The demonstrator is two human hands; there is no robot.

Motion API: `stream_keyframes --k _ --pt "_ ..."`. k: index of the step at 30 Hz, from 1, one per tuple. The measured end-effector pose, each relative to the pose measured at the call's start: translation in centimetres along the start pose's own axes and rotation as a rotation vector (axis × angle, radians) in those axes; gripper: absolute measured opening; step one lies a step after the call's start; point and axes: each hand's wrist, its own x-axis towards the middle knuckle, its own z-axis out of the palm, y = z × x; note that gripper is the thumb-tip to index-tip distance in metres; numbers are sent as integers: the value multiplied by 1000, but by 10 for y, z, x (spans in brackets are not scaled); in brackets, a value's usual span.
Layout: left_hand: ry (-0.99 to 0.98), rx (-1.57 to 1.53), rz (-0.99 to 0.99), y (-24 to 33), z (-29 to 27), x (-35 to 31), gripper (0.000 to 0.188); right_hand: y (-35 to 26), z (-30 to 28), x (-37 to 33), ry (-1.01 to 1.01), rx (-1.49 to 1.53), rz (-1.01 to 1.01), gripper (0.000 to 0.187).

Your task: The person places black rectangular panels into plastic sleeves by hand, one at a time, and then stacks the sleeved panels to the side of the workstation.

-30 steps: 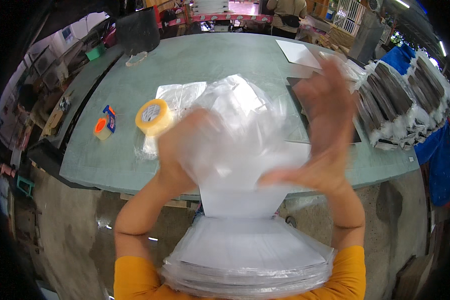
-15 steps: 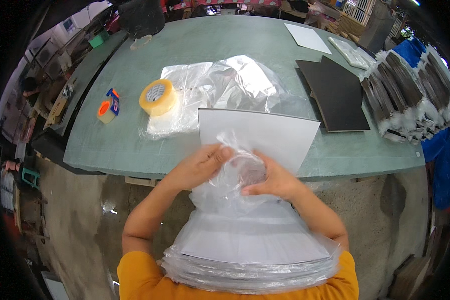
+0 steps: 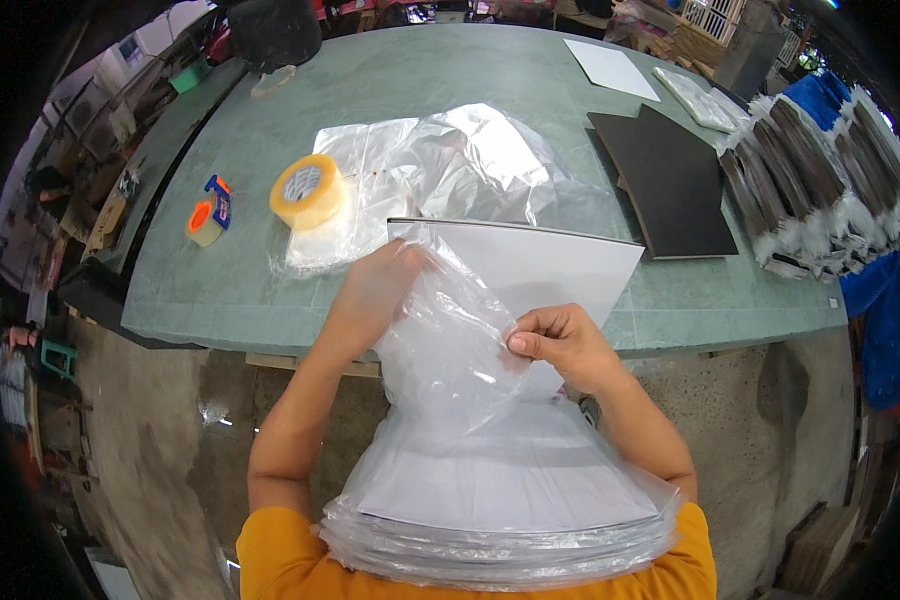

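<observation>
Left hand point(image 3: 375, 290) at 10 o'clock of frame centre, fingers flat and pressed against near-left corner of white board point(image 3: 540, 270), partly under clear plastic bag point(image 3: 450, 340); grip on bag itself not resolvable

Right hand point(image 3: 560, 345) at 3 o'clock of bag, fingers curled shut, pinching bag film between thumb and fingertips

Bag crumpled, hanging between both hands, overlapping near edge of white board; mouth orientation not clear

White board lying across near edge of green table point(image 3: 420, 70), near part overhanging table rim toward body

Stack of bagged white sheets point(image 3: 500, 510) at 6 o'clock, against orange shirt point(image 3: 270, 560), film edges layered along lower rim

Loose clear plastic sheets point(image 3: 470, 165) at 12 o'clock of white board, spread and wrinkled on table

Roll of yellowish packing tape point(image 3: 308, 192) at 10 o'clock of left hand, standing tilted on edge of loose plastic

Small orange tape dispenser point(image 3: 208, 215) at 9 o'clock of tape roll, well apart from both hands

Black boards point(image 3: 670, 180) at 2 o'clock of white board, flat, stacked slightly offset

Row of bundled dark sheets in plastic point(image 3: 820, 190) at 3 o'clock of black boards, along right table edge

White sheet point(image 3: 610, 68) at 1 o'clock, far side of table
</observation>
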Motion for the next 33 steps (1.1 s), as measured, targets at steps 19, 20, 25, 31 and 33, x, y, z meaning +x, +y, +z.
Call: stream_keyframes --k 19,20,25,31,33 --pt "535 134 -8 -68 -78 -17 12 -6 -18 -24 -40 470 -77 16" --pt "525 135 87 -28 -55 -28 13 -4 -12 -20 -55 371 -112 14" --pt "-540 310 368 16 53 -59 18 -49 27 -23 177 11 -825 17" --pt "-344 -57 416 22 36 -45 5 -36 2 -13 178 -180 -268 20" --pt "-337 83 358 6 38 -38 6 -51 14 -18 137 359 -92 21"
